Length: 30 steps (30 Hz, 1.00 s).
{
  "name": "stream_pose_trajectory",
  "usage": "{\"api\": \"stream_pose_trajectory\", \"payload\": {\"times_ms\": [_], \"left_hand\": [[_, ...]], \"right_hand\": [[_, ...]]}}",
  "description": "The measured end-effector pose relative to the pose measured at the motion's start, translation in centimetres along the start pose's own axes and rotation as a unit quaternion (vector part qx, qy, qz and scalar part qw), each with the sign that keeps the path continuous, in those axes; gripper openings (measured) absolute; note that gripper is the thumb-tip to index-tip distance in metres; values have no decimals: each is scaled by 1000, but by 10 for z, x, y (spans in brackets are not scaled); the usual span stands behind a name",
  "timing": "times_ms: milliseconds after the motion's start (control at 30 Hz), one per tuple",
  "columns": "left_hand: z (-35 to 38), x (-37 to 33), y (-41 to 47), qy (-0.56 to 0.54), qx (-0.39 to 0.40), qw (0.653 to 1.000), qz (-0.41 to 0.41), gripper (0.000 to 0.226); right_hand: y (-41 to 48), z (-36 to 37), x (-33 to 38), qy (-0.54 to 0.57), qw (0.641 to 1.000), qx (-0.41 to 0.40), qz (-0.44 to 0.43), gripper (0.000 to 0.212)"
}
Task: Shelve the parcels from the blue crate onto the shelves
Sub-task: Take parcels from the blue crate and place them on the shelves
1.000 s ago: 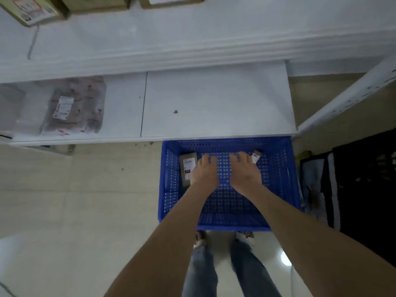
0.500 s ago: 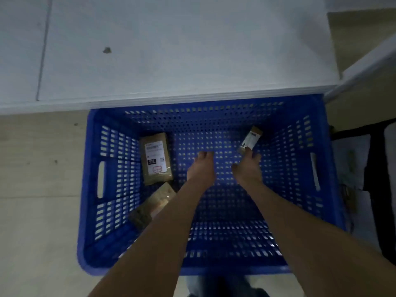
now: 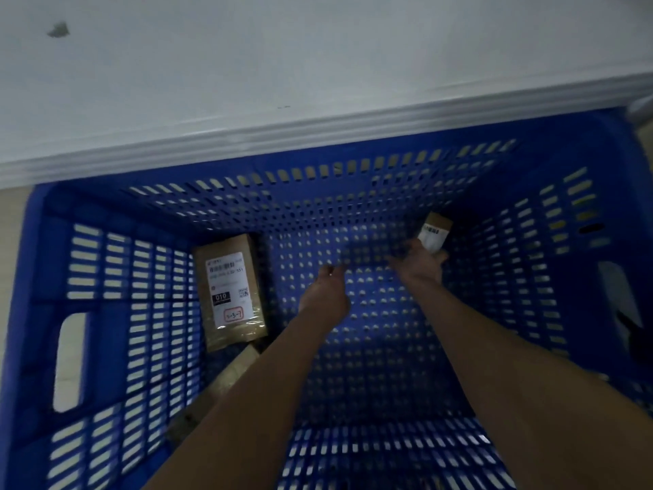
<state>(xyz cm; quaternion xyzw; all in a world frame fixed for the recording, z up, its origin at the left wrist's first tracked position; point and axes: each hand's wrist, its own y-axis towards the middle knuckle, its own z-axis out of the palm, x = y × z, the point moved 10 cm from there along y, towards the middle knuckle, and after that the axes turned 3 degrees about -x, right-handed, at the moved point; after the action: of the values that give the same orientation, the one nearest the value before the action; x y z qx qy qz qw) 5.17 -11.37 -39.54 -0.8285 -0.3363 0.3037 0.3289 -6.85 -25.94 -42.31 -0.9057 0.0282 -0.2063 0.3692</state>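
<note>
The blue crate (image 3: 35, 263) stands on the floor against the low white shelf (image 3: 247, 76). Inside it, at the left, lies a brown parcel (image 3: 229, 291) with a white label. A second brown parcel (image 3: 226, 380) shows partly under my left forearm. A small brown parcel (image 3: 435, 228) with a white label leans in the far right corner. My right hand (image 3: 418, 265) reaches it, its straight fingers touching the parcel's near end. My left hand (image 3: 325, 295) hovers over the crate's middle, fingers relaxed, holding nothing.
The shelf's front lip (image 3: 318, 132) overhangs the crate's far wall. Tiled floor (image 3: 10, 213) shows at the left. A dark object (image 3: 632, 334) sits just outside the crate's right handle hole.
The view has dropped closer into the crate. Both hands have reached deeper, and my right hand has moved right up to the small parcel.
</note>
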Motion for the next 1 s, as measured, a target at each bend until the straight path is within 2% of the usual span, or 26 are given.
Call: {"api": "stream_pose_trajectory", "payload": {"times_ms": [33,133,200,300,333,433,467,567,667,767,833,900,1000], "left_hand": [[-3,5,-2,-7,-8,1000,-2,62],[-16,14,-26,-36,-28,999,-27,60],[-36,21,-54,-53,-53,996,-50,60],[-80,33,-106,-106,-105,985,-88,56],[-97,36,-126,-127,-121,980,-94,54],[-145,47,-190,-182,-157,961,-137,53],[-161,50,-212,-202,-172,953,-149,53],[-207,48,-275,-278,-198,926,-162,54],[-250,36,-330,-340,-198,907,-149,52],[-288,16,-381,-425,-177,877,-134,49],[-314,2,-414,-491,-161,846,-131,56],[-339,-17,-447,-539,-145,820,-124,76],[-375,-24,-485,-595,-190,773,-113,115]], "right_hand": [[-4,0,1,-3,1000,-5,-7,36],[-41,10,20,-24,995,46,-80,31],[-83,13,41,56,988,100,-104,32],[-143,9,57,170,971,170,-19,52],[-163,3,64,182,966,182,3,51],[-223,-27,92,281,938,200,30,18],[-245,-38,101,313,926,206,39,13],[-313,-71,130,379,892,238,57,21],[-374,-109,158,404,876,259,54,28],[-423,-153,189,371,894,250,1,37],[-449,-189,215,296,932,193,-81,45],[-480,-229,246,213,954,126,-170,47],[-524,-270,280,224,936,116,-247,51]]}}
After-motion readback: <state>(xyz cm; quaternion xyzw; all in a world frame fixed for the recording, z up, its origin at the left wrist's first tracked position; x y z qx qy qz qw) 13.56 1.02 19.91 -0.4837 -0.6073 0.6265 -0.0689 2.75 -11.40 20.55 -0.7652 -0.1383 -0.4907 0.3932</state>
